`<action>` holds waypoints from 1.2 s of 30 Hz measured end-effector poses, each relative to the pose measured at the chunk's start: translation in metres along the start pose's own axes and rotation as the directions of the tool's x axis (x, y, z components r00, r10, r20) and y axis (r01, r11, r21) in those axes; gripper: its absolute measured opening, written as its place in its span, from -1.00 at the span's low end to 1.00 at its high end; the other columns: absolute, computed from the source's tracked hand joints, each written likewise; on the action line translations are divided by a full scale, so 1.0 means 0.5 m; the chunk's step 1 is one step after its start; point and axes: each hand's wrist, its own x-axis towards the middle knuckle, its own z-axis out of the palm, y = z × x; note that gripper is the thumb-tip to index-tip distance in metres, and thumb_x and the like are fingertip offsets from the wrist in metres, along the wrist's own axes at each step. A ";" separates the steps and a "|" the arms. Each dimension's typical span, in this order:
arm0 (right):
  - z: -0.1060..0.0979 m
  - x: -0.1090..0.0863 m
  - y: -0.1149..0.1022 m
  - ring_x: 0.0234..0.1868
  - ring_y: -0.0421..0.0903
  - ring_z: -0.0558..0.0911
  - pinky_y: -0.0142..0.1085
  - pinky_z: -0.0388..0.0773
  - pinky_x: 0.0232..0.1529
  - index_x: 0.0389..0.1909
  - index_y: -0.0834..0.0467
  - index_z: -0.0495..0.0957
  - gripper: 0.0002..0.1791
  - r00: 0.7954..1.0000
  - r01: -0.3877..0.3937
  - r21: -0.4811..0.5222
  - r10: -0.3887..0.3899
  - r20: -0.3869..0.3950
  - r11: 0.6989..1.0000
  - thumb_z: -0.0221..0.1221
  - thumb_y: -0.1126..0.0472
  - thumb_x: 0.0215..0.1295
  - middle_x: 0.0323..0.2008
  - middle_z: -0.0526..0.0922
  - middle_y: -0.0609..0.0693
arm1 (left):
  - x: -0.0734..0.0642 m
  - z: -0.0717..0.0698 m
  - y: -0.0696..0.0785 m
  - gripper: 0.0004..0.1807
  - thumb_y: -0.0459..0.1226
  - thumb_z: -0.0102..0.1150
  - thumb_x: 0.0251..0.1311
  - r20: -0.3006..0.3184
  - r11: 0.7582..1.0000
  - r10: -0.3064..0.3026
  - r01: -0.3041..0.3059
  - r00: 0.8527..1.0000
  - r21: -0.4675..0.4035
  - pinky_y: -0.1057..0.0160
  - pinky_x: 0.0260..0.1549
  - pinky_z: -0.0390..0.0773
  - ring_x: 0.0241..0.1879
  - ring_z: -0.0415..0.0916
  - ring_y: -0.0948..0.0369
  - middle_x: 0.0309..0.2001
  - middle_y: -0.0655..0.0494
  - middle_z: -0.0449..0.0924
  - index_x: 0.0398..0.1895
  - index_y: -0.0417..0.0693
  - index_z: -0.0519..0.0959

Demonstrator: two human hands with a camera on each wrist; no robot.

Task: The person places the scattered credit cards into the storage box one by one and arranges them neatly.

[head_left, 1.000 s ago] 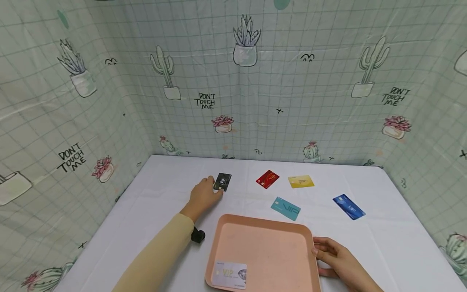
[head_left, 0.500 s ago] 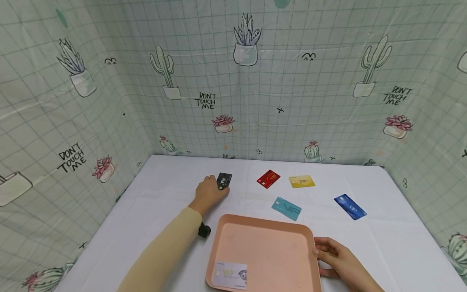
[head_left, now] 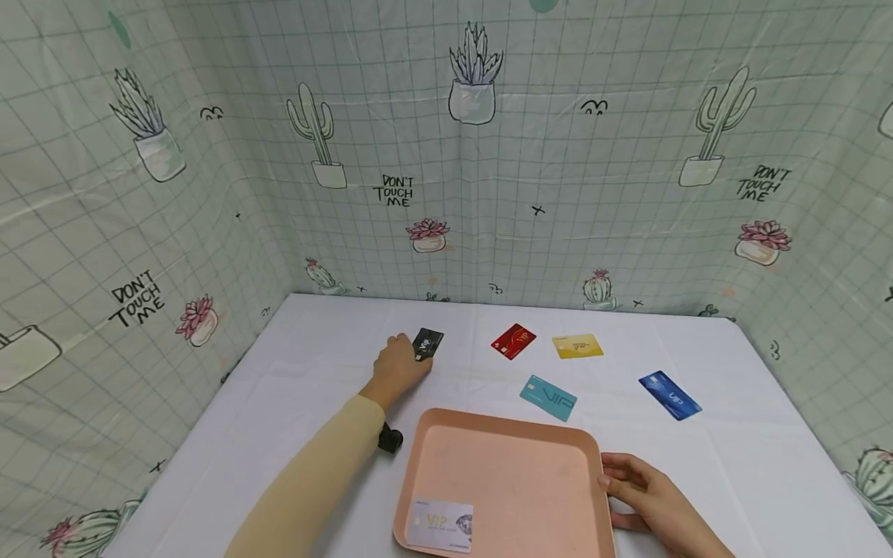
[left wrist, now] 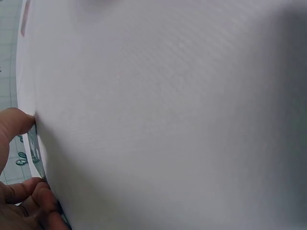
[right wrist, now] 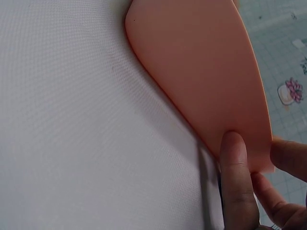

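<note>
At the back left of the table, my left hand (head_left: 399,369) pinches a black VIP card (head_left: 429,343) by its edges, thumb on the near side and fingers on the far side. In the left wrist view the card (left wrist: 34,146) shows as a thin strip between thumb and fingers, close to the cloth. My right hand (head_left: 649,496) holds the right side of a pink tray (head_left: 508,422), with fingertips at its rim and outer wall, as the right wrist view also shows. A silver-white VIP card (head_left: 439,527) lies in the tray's near left corner.
Beyond the tray lie a red card (head_left: 513,342), a yellow card (head_left: 577,346), a teal card (head_left: 548,398) and a blue card (head_left: 670,395), spread across the white tablecloth (head_left: 279,418). A patterned curtain (head_left: 363,248) encloses the back and sides.
My left hand has shifted slightly right along the black card, and the card now sits turned a little. The right hand has stayed at the tray's side.
</note>
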 end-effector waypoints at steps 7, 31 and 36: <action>0.006 0.001 -0.001 0.13 0.03 0.67 -0.03 0.72 -0.03 0.46 0.47 0.18 -0.20 0.999 -0.016 -0.009 0.016 -0.038 1.000 0.17 -0.05 0.53 0.25 0.55 0.30 | 0.001 -0.017 0.002 -0.27 -0.07 0.39 0.16 0.052 0.997 -0.036 0.040 0.998 -0.072 -0.09 -0.10 0.65 -0.14 0.57 -0.07 -0.05 -0.27 0.55 0.17 -0.50 0.43; 0.008 0.001 -0.003 0.12 0.03 0.68 -0.03 0.72 -0.04 0.46 0.46 0.20 -0.21 0.998 -0.025 -0.016 0.024 -0.056 1.000 0.18 -0.04 0.52 0.25 0.57 0.29 | -0.005 -0.028 0.003 -0.42 -0.04 0.57 -0.02 0.063 0.998 0.056 -0.054 0.996 -0.034 0.08 -0.29 0.61 -0.33 0.52 0.08 -0.28 -0.11 0.58 -0.16 -0.32 0.56; 0.007 0.001 -0.002 0.11 0.02 0.67 -0.03 0.72 -0.03 0.46 0.46 0.20 -0.20 0.998 -0.026 -0.013 0.026 -0.054 1.000 0.18 -0.05 0.52 0.24 0.57 0.29 | -0.003 -0.027 0.006 -0.45 -0.07 0.63 -0.05 0.055 0.996 0.053 -0.049 0.997 -0.079 0.14 -0.35 0.57 -0.38 0.50 0.11 -0.35 -0.05 0.60 -0.24 -0.29 0.56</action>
